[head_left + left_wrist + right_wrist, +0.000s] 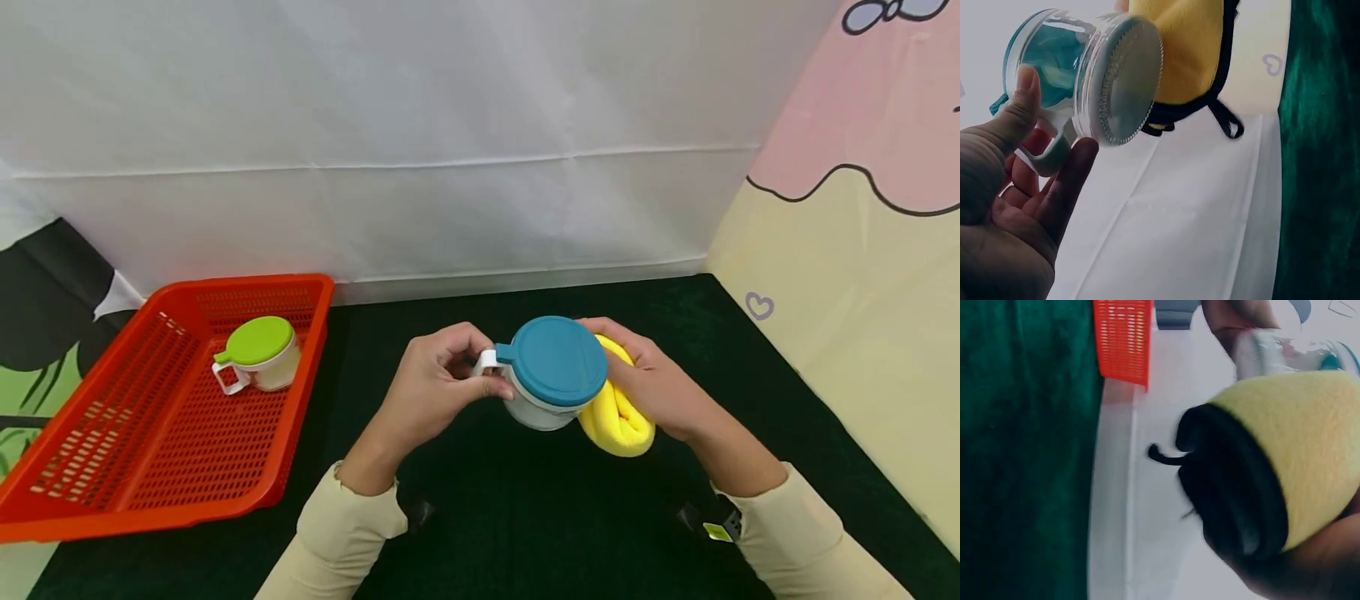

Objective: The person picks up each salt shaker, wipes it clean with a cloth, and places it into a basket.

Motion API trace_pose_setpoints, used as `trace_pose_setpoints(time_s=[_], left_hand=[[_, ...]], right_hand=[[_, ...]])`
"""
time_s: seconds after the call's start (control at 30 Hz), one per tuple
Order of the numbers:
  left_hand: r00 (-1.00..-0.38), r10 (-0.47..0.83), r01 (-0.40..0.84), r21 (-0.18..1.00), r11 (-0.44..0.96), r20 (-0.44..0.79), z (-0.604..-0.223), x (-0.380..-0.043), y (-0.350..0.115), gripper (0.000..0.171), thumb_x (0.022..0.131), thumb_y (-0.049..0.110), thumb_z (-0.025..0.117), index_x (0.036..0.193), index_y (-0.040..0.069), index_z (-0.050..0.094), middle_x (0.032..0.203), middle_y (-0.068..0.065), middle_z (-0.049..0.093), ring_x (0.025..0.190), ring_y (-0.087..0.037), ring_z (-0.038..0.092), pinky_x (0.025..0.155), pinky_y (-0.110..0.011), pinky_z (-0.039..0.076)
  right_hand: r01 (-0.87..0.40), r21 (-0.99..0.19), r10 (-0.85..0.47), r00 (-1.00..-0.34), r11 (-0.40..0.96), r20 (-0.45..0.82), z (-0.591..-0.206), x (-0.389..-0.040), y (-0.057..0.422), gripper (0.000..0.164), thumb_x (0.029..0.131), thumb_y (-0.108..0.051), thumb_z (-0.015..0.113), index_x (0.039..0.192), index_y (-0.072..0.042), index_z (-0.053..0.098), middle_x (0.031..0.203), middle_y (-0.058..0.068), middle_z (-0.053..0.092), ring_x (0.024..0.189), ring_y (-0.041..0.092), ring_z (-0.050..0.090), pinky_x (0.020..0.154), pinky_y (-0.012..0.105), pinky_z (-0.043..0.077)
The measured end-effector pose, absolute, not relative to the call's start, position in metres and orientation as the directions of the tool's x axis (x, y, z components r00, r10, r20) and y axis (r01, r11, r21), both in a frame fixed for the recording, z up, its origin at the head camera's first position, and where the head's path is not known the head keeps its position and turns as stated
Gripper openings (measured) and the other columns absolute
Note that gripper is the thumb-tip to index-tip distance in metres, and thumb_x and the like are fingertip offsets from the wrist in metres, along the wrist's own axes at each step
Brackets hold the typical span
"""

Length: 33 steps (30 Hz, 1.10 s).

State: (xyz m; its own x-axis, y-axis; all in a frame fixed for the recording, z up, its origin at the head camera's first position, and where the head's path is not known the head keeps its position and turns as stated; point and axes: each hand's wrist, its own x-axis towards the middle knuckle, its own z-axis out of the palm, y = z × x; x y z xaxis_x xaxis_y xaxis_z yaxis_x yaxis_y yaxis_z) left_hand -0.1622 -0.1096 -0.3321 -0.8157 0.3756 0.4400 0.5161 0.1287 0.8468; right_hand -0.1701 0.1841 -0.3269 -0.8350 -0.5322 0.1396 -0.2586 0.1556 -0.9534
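Note:
A clear jar [551, 371] with a blue lid and a white handle is held up in front of me, tilted. My left hand [442, 375] pinches it by the handle, the thumb along its side in the left wrist view, where the ridged base of the jar [1132, 81] shows. In my right hand [660, 379] is a folded yellow cloth [618, 412], pressed against the right side of the jar. The right wrist view shows the cloth [1310, 437] with dark edging and a small loop; part of the right hand is hidden behind it.
At the left stands a red perforated basket [172, 508]. Inside it sits a similar jar [273, 367] with a green lid and white handle. The table has a dark green cover [525, 533]; a white sheet [450, 225] hangs behind, and a patterned one [847, 333] at the right.

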Motion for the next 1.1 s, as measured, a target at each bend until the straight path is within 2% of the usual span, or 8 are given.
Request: trace_pose_setpoints(time_s=[0.13, 0.23, 0.33, 0.43, 0.6, 0.73, 0.87, 1.1], left_hand=[[-0.805, 0.408, 0.517, 0.846, 0.129, 0.43, -0.335, -0.163, -0.108, 0.022, 0.081, 0.004, 0.087, 0.093, 0.009, 0.07, 0.096, -0.001, 0.068, 0.085, -0.019, 0.062, 0.074, -0.033, 0.06], [-0.797, 0.416, 0.507, 0.859, 0.069, 0.437, -0.335, -0.162, -0.109, 0.021, 0.081, 0.0, 0.086, 0.092, 0.006, 0.069, 0.095, -0.005, 0.068, 0.085, -0.022, 0.062, 0.076, -0.035, 0.061], [-0.778, 0.428, 0.505, 0.863, -0.011, 0.46, -0.332, -0.16, -0.112, 0.023, 0.079, -0.007, 0.085, 0.091, 0.005, 0.068, 0.094, -0.009, 0.067, 0.084, -0.025, 0.063, 0.077, -0.039, 0.062], [-0.749, 0.456, 0.519, 0.854, -0.049, 0.481, -0.331, -0.16, -0.113, 0.024, 0.079, -0.009, 0.084, 0.091, 0.005, 0.069, 0.097, -0.009, 0.068, 0.093, -0.025, 0.07, 0.079, -0.041, 0.061], [-0.735, 0.477, 0.533, 0.846, -0.036, 0.483, -0.331, -0.163, -0.112, 0.022, 0.08, -0.007, 0.084, 0.091, 0.004, 0.069, 0.1, -0.005, 0.07, 0.107, -0.024, 0.072, 0.083, -0.041, 0.061], [-0.724, 0.483, 0.552, 0.834, -0.023, 0.493, -0.33, -0.165, -0.113, 0.024, 0.078, -0.008, 0.085, 0.09, 0.004, 0.069, 0.099, -0.003, 0.071, 0.104, -0.023, 0.072, 0.079, -0.041, 0.061], [-0.705, 0.517, 0.575, 0.818, 0.016, 0.486, -0.331, -0.166, -0.11, 0.025, 0.077, -0.004, 0.088, 0.092, 0.008, 0.073, 0.099, 0.0, 0.072, 0.099, -0.02, 0.071, 0.08, -0.038, 0.06], [-0.706, 0.529, 0.604, 0.791, 0.101, 0.471, -0.333, -0.163, -0.109, 0.025, 0.075, 0.005, 0.092, 0.091, 0.014, 0.076, 0.086, 0.007, 0.067, 0.081, -0.018, 0.059, 0.074, -0.033, 0.053]], right_hand=[[-0.341, -0.927, -0.507, -0.833, 0.155, 0.221, -0.316, -0.169, 0.191, 0.034, 0.111, -0.015, 0.044, 0.145, -0.013, 0.051, 0.114, 0.017, 0.053, 0.069, 0.034, 0.066, 0.062, 0.039, 0.061], [-0.385, -0.917, -0.512, -0.811, 0.106, 0.281, -0.313, -0.169, 0.191, 0.034, 0.111, -0.012, 0.043, 0.144, -0.012, 0.051, 0.117, 0.016, 0.053, 0.069, 0.034, 0.067, 0.062, 0.039, 0.061], [-0.327, -0.941, -0.592, -0.777, 0.09, 0.214, -0.319, -0.172, 0.188, 0.033, 0.111, -0.01, 0.042, 0.142, -0.016, 0.053, 0.116, 0.015, 0.055, 0.073, 0.035, 0.068, 0.065, 0.043, 0.062], [-0.319, -0.941, -0.645, -0.744, 0.11, 0.177, -0.322, -0.175, 0.186, 0.033, 0.111, -0.009, 0.042, 0.141, -0.018, 0.054, 0.117, 0.014, 0.057, 0.074, 0.035, 0.069, 0.066, 0.045, 0.062], [-0.469, -0.88, -0.597, -0.725, 0.066, 0.342, -0.314, -0.174, 0.193, 0.037, 0.11, -0.005, 0.041, 0.143, -0.013, 0.054, 0.11, 0.012, 0.057, 0.067, 0.031, 0.068, 0.06, 0.04, 0.061], [-0.451, -0.889, -0.645, -0.701, 0.071, 0.304, -0.318, -0.178, 0.193, 0.039, 0.109, -0.003, 0.04, 0.143, -0.017, 0.053, 0.117, 0.012, 0.054, 0.07, 0.031, 0.069, 0.063, 0.04, 0.061], [-0.45, -0.879, -0.716, -0.665, 0.158, 0.212, -0.32, -0.185, 0.197, 0.036, 0.109, -0.003, 0.043, 0.141, -0.017, 0.055, 0.124, 0.01, 0.055, 0.075, 0.029, 0.068, 0.066, 0.041, 0.061], [-0.518, -0.83, -0.768, -0.611, 0.206, 0.19, -0.298, -0.191, 0.198, 0.035, 0.108, -0.004, 0.045, 0.137, -0.017, 0.06, 0.123, 0.009, 0.057, 0.076, 0.026, 0.064, 0.065, 0.038, 0.059]])
